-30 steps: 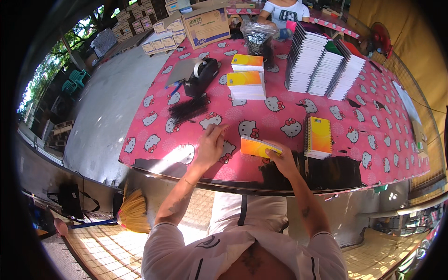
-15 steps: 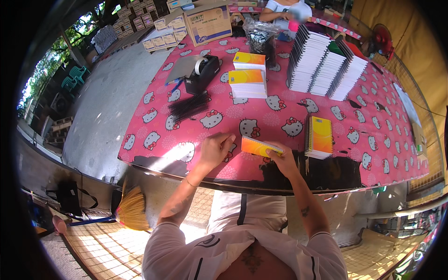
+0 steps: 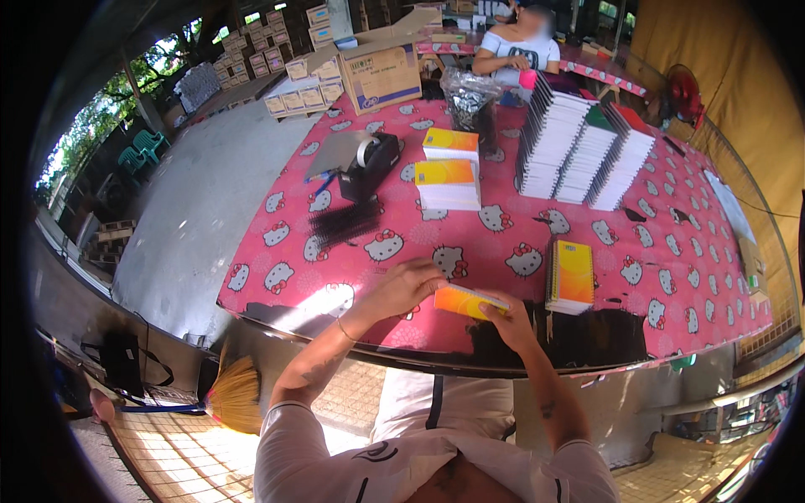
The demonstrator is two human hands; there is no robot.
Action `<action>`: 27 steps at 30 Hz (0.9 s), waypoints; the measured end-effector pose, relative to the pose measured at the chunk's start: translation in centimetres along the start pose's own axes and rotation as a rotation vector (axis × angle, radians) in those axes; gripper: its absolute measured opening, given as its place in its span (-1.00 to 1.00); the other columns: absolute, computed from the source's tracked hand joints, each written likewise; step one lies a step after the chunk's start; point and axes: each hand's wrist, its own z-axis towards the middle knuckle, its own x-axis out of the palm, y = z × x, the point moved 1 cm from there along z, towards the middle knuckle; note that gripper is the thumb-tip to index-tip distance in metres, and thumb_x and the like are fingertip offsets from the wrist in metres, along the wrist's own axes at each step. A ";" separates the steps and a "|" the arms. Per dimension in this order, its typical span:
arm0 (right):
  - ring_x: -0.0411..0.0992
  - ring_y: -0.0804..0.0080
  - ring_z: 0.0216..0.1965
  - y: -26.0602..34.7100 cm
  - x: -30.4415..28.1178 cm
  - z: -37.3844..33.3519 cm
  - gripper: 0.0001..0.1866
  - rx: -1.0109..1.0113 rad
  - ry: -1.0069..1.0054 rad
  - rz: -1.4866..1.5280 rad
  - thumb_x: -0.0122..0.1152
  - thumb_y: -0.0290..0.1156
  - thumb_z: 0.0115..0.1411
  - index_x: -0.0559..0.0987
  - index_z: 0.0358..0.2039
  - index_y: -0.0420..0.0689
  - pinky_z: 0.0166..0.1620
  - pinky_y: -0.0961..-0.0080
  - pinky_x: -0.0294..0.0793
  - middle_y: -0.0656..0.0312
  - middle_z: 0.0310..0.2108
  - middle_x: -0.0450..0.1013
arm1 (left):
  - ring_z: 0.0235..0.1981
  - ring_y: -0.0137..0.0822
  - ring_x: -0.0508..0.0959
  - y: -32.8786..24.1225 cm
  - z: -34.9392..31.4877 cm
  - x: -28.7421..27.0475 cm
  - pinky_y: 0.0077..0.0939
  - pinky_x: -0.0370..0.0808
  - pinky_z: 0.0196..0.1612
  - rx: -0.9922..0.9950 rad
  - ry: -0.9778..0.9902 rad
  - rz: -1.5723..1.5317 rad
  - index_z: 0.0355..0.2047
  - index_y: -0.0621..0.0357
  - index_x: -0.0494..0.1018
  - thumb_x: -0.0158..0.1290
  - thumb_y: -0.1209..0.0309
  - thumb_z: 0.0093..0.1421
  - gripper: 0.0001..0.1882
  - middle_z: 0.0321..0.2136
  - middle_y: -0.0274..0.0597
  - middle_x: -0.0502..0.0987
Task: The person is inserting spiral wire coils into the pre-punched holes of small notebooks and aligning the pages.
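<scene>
A small notebook with a yellow-orange cover [image 3: 466, 303] is held tilted above the table's near edge, its bound edge facing away from me. My right hand [image 3: 509, 324] grips its right end, thumb on the cover. My left hand [image 3: 407, 287] is closed, its fingertips at the notebook's upper left corner; whether a coil end is between them is too small to tell. On the table to the right lie stacked spiral notebooks [image 3: 573, 277] with the same cover. Loose black binding coils [image 3: 345, 223] lie beyond my left hand.
A black tape dispenser [image 3: 369, 168], two piles of yellow-covered pads [image 3: 447, 184], a bag of black coils [image 3: 470, 105] and tall notebook stacks [image 3: 549, 142] stand farther back. A carton [image 3: 381, 80] sits at the far left corner. Another person [image 3: 516, 50] sits across the table.
My left hand has moved right, from apart to touching the notebook's left corner. My right hand keeps its grip. The view has tilted up, showing more of the person across the table.
</scene>
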 end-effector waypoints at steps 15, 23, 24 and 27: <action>0.47 0.56 -0.09 3.9 2.7 -1.5 -0.65 0.008 -0.185 0.077 0.19 -0.46 0.32 0.53 0.08 -0.34 0.01 0.58 0.47 0.19 -0.09 0.55 | 0.44 0.05 0.05 -4.5 -1.3 3.8 0.42 -0.30 0.35 -0.061 -0.363 0.622 0.37 0.26 0.13 -0.01 -0.08 0.28 -0.17 0.39 0.09 0.13; 0.48 0.55 -0.11 4.3 2.9 -2.2 -0.65 -0.055 -0.120 0.017 0.20 -0.48 0.32 0.53 0.08 -0.35 0.00 0.57 0.48 0.18 -0.08 0.56 | 0.44 0.06 0.07 -5.8 -0.9 3.9 0.40 -0.18 0.34 -0.067 -0.352 0.679 0.35 0.33 0.14 0.01 -0.16 0.19 -0.06 0.37 0.19 0.15; 0.48 0.55 -0.11 4.2 3.0 -2.4 -0.65 -0.036 -0.126 0.051 0.20 -0.48 0.32 0.53 0.07 -0.35 0.01 0.56 0.47 0.18 -0.08 0.56 | 0.44 0.05 0.07 -6.0 -0.1 3.0 0.39 -0.11 0.33 -0.073 -0.394 0.770 0.34 0.34 0.15 0.02 -0.16 0.18 -0.06 0.36 0.20 0.16; 0.46 0.55 -0.10 4.6 2.2 -2.3 -0.66 -0.005 -0.155 0.143 0.21 -0.49 0.31 0.54 0.06 -0.35 0.03 0.55 0.44 0.20 -0.09 0.56 | 0.41 0.18 0.10 -5.6 -5.4 8.4 0.40 -0.06 0.31 0.039 -0.211 0.592 0.35 0.36 0.11 0.01 -0.09 0.23 -0.10 0.35 0.24 0.13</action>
